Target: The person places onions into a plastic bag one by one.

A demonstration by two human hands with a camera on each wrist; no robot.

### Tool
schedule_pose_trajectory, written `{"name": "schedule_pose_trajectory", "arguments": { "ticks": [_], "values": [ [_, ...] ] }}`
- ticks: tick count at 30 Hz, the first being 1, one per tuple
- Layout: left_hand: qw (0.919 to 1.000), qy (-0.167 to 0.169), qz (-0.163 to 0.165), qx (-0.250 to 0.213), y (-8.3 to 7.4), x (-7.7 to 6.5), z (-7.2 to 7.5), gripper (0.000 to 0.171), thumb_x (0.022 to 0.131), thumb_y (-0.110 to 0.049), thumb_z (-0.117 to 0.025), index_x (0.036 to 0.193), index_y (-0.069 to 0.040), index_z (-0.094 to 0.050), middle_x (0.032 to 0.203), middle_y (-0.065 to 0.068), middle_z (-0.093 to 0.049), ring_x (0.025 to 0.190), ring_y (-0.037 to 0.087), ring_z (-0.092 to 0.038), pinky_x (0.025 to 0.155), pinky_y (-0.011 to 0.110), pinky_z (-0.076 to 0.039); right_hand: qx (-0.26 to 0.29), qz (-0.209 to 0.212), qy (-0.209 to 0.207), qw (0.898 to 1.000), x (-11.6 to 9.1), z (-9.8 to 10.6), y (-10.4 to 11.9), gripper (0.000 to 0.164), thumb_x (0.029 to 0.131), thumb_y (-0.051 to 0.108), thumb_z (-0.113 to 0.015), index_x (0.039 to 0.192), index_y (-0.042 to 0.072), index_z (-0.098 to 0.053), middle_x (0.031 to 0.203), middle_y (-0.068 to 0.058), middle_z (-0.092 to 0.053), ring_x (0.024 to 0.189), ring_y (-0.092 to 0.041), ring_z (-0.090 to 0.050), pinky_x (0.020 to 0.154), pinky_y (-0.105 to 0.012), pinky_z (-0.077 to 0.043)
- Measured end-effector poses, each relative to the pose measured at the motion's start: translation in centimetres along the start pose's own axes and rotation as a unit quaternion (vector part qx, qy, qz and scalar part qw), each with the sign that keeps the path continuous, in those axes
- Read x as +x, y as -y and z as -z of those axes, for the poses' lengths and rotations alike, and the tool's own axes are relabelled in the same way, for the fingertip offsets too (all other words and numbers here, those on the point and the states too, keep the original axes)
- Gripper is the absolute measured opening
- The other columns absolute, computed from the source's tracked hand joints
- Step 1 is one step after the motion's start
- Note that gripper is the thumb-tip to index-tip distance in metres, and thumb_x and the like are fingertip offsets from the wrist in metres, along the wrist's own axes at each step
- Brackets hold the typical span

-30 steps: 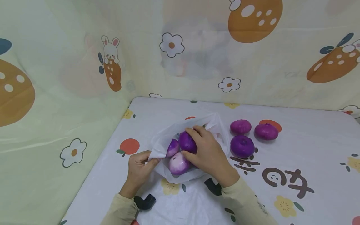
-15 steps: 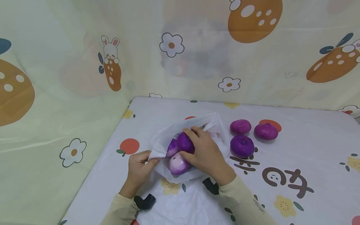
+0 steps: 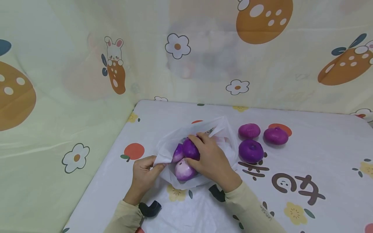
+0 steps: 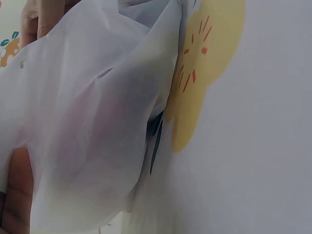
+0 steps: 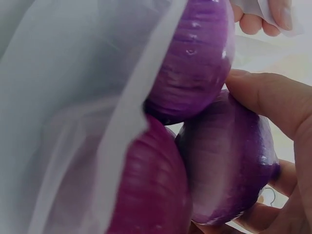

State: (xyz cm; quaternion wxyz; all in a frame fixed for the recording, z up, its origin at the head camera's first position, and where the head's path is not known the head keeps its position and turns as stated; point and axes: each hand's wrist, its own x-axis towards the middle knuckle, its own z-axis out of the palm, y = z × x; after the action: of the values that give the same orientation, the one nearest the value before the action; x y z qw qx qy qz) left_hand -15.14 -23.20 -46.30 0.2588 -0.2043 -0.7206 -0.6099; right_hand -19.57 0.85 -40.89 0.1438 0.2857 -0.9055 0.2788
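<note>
A white plastic bag lies with its mouth spread on the table, several purple onions inside it. My left hand pinches the bag's left rim between thumb and fingers. With thumb and fingers around a dark purple onion, my right hand reaches into the bag's mouth. Below that onion sits a paler onion, and to its left a smaller-looking one. In the right wrist view, the gripped onion presses close against two others. The left wrist view shows mostly the bag's translucent side.
Right of the bag, three onions stand on the printed tablecloth: a pink-purple one, a darker one and another purple one. A patterned curtain rises behind the table and along its left side.
My right hand has shifted slightly left and down with the dark purple onion, bringing it closer to the onion on its left. My left hand stays at the bag's rim.
</note>
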Motion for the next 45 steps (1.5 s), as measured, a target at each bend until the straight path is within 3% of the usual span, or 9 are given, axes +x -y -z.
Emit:
{"name": "schedule_pose_trajectory", "arguments": {
  "ticks": [19, 28, 37, 45],
  "values": [
    [1.0, -0.005, -0.003, 0.0, 0.0, 0.0, 0.0, 0.015, 0.078, 0.018, -0.073, 0.086, 0.006, -0.077, 0.087, -0.005, -0.077, 0.07, 0.002, -0.064, 0.06, 0.019, -0.052, 0.005, -0.009, -0.005, 1.0, -0.2, -0.5, -0.1, 0.072, 0.078, 0.031, -0.09, 0.14, 0.008, -0.062, 0.14, -0.023, -0.059, 0.125, -0.04, -0.06, 0.097, -0.054, -0.055],
    [1.0, -0.001, 0.0, 0.003, 0.1, -0.1, 0.1, 0.015, 0.079, 0.018, -0.073, 0.086, 0.006, -0.078, 0.087, -0.004, -0.077, 0.071, 0.003, -0.065, 0.06, 0.019, -0.052, 0.001, -0.006, -0.009, 1.0, -0.5, -0.3, -0.2, 0.081, 0.079, 0.038, -0.09, 0.146, 0.008, -0.056, 0.143, -0.026, -0.056, 0.125, -0.043, -0.06, 0.098, -0.056, -0.054],
    [0.9999, -0.001, 0.012, 0.007, 0.3, -0.1, 0.1, 0.015, 0.079, 0.018, -0.073, 0.085, 0.005, -0.078, 0.088, -0.009, -0.077, 0.071, 0.003, -0.065, 0.061, 0.019, -0.053, 0.005, -0.023, -0.011, 1.0, -1.1, 2.3, -0.8, 0.077, 0.086, 0.048, -0.081, 0.148, 0.009, -0.056, 0.15, -0.025, -0.053, 0.136, -0.045, -0.052, 0.104, -0.062, -0.048],
    [1.0, 0.002, -0.001, -0.005, 0.3, -0.1, 0.0, 0.016, 0.079, 0.019, -0.072, 0.088, 0.006, -0.078, 0.089, -0.005, -0.078, 0.073, 0.003, -0.066, 0.063, 0.018, -0.053, 0.004, -0.089, 0.003, 0.996, -2.6, 5.5, -3.2, 0.069, 0.095, 0.046, -0.07, 0.152, 0.011, -0.052, 0.157, -0.021, -0.045, 0.143, -0.045, -0.043, 0.104, -0.069, -0.043]
  ]
}}
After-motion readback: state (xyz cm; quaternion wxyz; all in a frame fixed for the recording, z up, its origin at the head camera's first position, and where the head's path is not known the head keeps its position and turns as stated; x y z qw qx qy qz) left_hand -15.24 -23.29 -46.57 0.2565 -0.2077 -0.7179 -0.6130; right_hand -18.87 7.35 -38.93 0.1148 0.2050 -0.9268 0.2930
